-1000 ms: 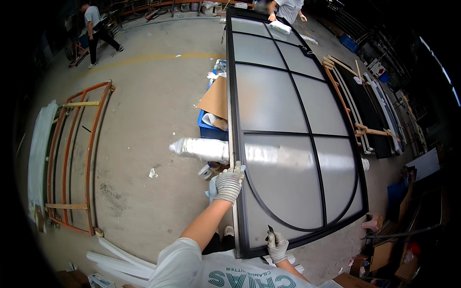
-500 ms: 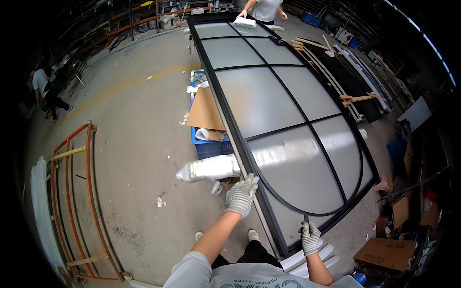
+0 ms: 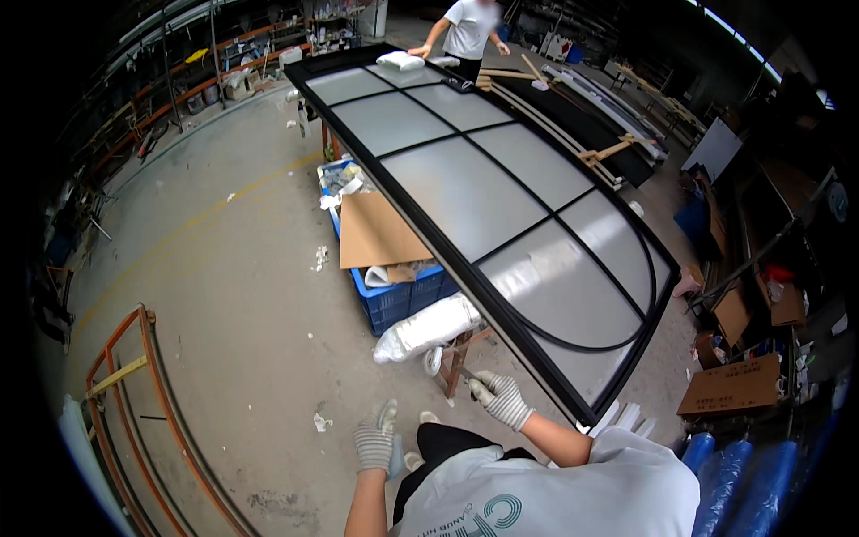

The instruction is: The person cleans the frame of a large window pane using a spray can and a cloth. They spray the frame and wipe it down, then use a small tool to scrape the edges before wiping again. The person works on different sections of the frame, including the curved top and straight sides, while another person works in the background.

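A large black-framed panel with frosted glass, dark bars and a curved bar [image 3: 474,192] lies raised on supports in front of me. My right hand [image 3: 503,400], in a striped glove, is closed around a slim dark tool [image 3: 466,372] just off the panel's near-left edge. Its exact kind is too small to make out. To the left, above the floor, my left hand [image 3: 376,438] is gloved too, with fingers stretched out and apart from the panel. A pale bluish patch shows by its palm; I cannot tell whether that is part of the glove.
Under the panel's left edge stand a blue crate [image 3: 389,309] with cardboard [image 3: 380,231] and a plastic-wrapped padded support [image 3: 429,328]. An orange metal rack [image 3: 134,394] is at left. A co-worker [image 3: 470,31] stands at the far end. Boxes [image 3: 732,387] and blue-wrapped rolls [image 3: 723,474] lie right.
My left hand has left the panel's edge and moved down and left. My right hand, with the slim tool, has gone from the panel's near end to its left side. My view has turned.
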A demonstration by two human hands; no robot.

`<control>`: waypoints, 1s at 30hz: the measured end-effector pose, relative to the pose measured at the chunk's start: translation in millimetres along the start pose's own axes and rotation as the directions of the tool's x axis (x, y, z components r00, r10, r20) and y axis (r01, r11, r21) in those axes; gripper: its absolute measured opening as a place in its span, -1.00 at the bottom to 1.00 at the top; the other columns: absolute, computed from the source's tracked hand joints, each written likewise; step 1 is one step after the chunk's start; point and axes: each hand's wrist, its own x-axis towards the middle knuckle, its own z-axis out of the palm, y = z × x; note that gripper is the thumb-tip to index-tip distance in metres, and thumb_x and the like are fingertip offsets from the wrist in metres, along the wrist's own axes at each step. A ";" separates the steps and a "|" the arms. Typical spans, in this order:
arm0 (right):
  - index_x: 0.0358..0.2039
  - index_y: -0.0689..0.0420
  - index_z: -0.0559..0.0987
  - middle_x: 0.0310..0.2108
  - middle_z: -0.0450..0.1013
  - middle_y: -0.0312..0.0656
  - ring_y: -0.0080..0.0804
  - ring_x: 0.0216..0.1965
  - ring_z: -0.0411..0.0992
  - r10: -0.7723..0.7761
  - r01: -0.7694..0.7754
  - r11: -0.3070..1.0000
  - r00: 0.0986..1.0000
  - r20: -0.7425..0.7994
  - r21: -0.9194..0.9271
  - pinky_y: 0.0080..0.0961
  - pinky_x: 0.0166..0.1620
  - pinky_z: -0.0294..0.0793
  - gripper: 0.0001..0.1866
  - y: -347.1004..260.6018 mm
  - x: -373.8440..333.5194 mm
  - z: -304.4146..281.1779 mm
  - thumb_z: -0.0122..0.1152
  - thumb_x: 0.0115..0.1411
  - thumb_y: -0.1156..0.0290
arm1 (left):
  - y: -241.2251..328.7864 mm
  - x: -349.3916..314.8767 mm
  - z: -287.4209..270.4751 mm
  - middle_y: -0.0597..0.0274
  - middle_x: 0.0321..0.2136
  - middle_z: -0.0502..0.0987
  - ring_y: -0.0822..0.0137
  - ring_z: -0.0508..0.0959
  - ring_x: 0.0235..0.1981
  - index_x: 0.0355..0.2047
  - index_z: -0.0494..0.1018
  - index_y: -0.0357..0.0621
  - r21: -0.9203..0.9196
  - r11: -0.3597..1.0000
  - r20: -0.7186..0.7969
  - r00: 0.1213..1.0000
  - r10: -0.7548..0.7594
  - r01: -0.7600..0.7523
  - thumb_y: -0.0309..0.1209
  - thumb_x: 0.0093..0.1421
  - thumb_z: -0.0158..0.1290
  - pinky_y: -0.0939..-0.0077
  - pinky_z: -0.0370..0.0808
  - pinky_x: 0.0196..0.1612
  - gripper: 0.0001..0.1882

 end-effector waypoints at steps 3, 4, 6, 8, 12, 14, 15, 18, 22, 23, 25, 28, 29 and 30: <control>-0.26 0.22 0.56 -0.58 0.45 -0.30 -0.61 -0.53 0.38 0.085 -0.091 0.986 0.995 0.045 0.142 -0.61 -0.41 0.40 -0.74 -3.1 26.1 30.6 0.08 0.26 0.27 | -0.7 25.7 -24.8 -0.12 -0.19 0.54 -0.07 0.53 -0.16 -0.12 0.51 -0.24 0.183 0.956 -0.078 0.966 0.245 -0.227 -0.01 0.17 0.04 0.16 0.44 -0.08 -0.48; -0.25 0.22 0.56 -0.58 0.45 -0.30 -0.62 -0.53 0.38 0.094 -0.098 0.976 0.995 0.031 0.196 -0.61 -0.40 0.40 -0.74 -1.7 35.6 40.1 0.07 0.26 0.28 | 0.3 36.9 -33.9 -0.11 -0.20 0.55 -0.08 0.53 -0.17 -0.13 0.51 -0.24 0.250 0.935 -0.094 0.954 0.283 -0.253 -0.02 0.18 0.04 0.16 0.44 -0.08 -0.50; -0.22 0.21 0.57 -0.56 0.46 -0.31 -0.65 -0.49 0.39 0.089 -0.082 0.963 0.996 -0.014 0.257 -0.62 -0.39 0.41 -0.73 -11.9 64.9 50.6 0.06 0.26 0.28 | -3.5 60.7 -51.8 -0.10 -0.22 0.55 -0.08 0.53 -0.17 -0.15 0.52 -0.23 0.383 0.877 -0.105 0.929 0.354 -0.291 -0.04 0.18 0.05 0.16 0.44 -0.08 -0.52; -0.25 0.21 0.57 -0.63 0.47 -0.25 -0.61 -0.57 0.42 0.010 -0.013 1.000 0.985 -0.172 -0.018 -0.59 -0.46 0.43 -0.75 -32.6 109.5 38.4 0.06 0.26 0.28 | -24.5 97.4 -77.0 0.05 -0.34 0.58 0.22 0.52 -0.34 -0.09 0.51 -0.23 0.292 0.932 -0.156 0.950 0.270 -0.217 -0.04 0.18 0.08 0.37 0.45 -0.23 -0.50; -0.38 0.19 0.53 -0.60 0.48 -0.19 -0.46 -0.51 0.45 0.278 -0.244 0.960 0.896 -0.348 0.137 -0.47 -0.40 0.43 -0.72 -28.6 225.9 -16.7 0.05 0.26 0.22 | 17.9 128.3 -132.4 0.24 -0.45 0.55 0.48 0.44 -0.50 -0.06 0.51 -0.25 0.153 0.988 -0.212 0.977 0.030 0.002 -0.06 0.18 0.13 0.55 0.42 -0.41 -0.49; -0.35 0.19 0.54 -0.53 0.50 -0.09 -0.28 -0.43 0.49 0.256 -0.320 0.945 0.857 -0.447 -0.073 -0.34 -0.31 0.44 -0.70 5.2 275.7 -40.1 0.07 0.23 0.18 | 17.5 159.7 -148.1 0.29 -0.46 0.53 0.52 0.41 -0.51 -0.05 0.50 -0.27 0.056 0.998 -0.232 0.972 0.036 -0.024 -0.06 0.17 0.14 0.57 0.40 -0.43 -0.47; -0.33 0.18 0.55 -0.48 0.51 -0.04 -0.16 -0.39 0.50 0.268 -0.394 0.898 0.843 -0.466 -0.198 -0.28 -0.27 0.44 -0.68 9.8 296.1 -46.1 0.09 0.21 0.16 | 19.0 172.8 -151.5 0.31 -0.46 0.51 0.54 0.39 -0.52 -0.04 0.49 -0.28 -0.001 1.000 -0.250 0.968 0.025 -0.026 -0.07 0.17 0.14 0.58 0.40 -0.44 -0.47; -0.26 0.16 0.56 -0.40 0.52 0.03 -0.03 -0.33 0.49 0.314 -0.460 0.831 0.852 -0.419 -0.313 -0.21 -0.23 0.44 -0.67 17.7 334.6 -57.0 0.10 0.18 0.13 | 15.3 212.4 -157.2 0.31 -0.43 0.50 0.54 0.40 -0.49 0.02 0.44 -0.28 -0.035 0.997 -0.186 0.981 0.058 -0.066 -0.09 0.16 0.16 0.59 0.41 -0.40 -0.43; -0.25 0.17 0.55 -0.45 0.50 0.00 -0.12 -0.40 0.47 0.295 -0.430 0.880 0.829 -0.474 -0.204 -0.28 -0.27 0.44 -0.74 35.1 370.4 -46.9 0.11 0.18 0.24 | 76.6 248.1 -157.2 -0.03 -0.17 0.51 0.16 0.49 -0.15 0.08 0.38 -0.20 0.282 0.959 0.008 1.000 0.007 -0.009 -0.10 0.19 0.07 0.37 0.43 -0.08 -0.45; -0.24 0.17 0.55 -0.48 0.51 -0.06 -0.21 -0.46 0.46 0.237 -0.365 0.918 0.818 -0.524 -0.156 -0.34 -0.32 0.44 -0.77 42.6 373.9 -40.8 0.11 0.19 0.29 | 96.0 256.0 -153.5 -0.16 -0.06 0.50 0.02 0.50 -0.01 0.10 0.36 -0.17 0.307 0.952 0.077 0.997 -0.014 -0.010 -0.10 0.20 0.04 0.29 0.42 0.04 -0.45; -0.24 0.18 0.53 -0.52 0.48 -0.18 -0.41 -0.52 0.39 0.271 -0.257 0.961 0.812 -0.516 0.100 -0.47 -0.39 0.40 -0.81 28.5 381.5 -19.0 0.10 0.20 0.36 | 100.0 279.6 -157.4 -0.15 -0.06 0.49 0.02 0.50 0.00 0.10 0.36 -0.17 0.337 0.941 0.160 0.987 -0.013 -0.043 -0.16 0.23 -0.01 0.30 0.40 0.05 -0.50; -0.24 0.20 0.52 -0.55 0.43 -0.33 -0.65 -0.56 0.29 0.294 -0.151 0.942 0.803 -0.519 0.300 -0.64 -0.47 0.32 -0.85 -3.1 370.1 3.3 0.10 0.22 0.42 | 110.9 322.0 -152.3 -0.12 -0.21 0.54 0.11 0.55 -0.19 0.08 0.39 -0.17 0.410 0.894 0.242 0.967 0.084 -0.180 -0.10 0.24 -0.06 0.35 0.44 -0.07 -0.49; -0.25 0.20 0.51 -0.55 0.41 -0.37 -0.72 -0.56 0.25 0.293 -0.118 0.933 0.799 -0.525 0.340 -0.69 -0.49 0.29 -0.86 -15.4 364.8 10.4 0.10 0.22 0.44 | 109.0 340.0 -151.1 -0.13 -0.21 0.54 0.09 0.55 -0.19 0.07 0.39 -0.16 0.382 0.901 0.267 0.958 0.104 -0.204 -0.11 0.25 -0.08 0.35 0.44 -0.07 -0.51; -0.26 0.22 0.50 -0.55 0.42 -0.35 -0.70 -0.57 0.26 0.312 -0.104 0.916 0.794 -0.522 0.388 -0.70 -0.50 0.28 -0.84 -28.4 358.1 15.5 0.11 0.23 0.40 | 109.7 359.8 -148.7 -0.14 -0.22 0.53 0.07 0.55 -0.18 0.06 0.40 -0.16 0.350 0.908 0.295 0.947 0.127 -0.231 -0.13 0.26 -0.09 0.34 0.43 -0.07 -0.53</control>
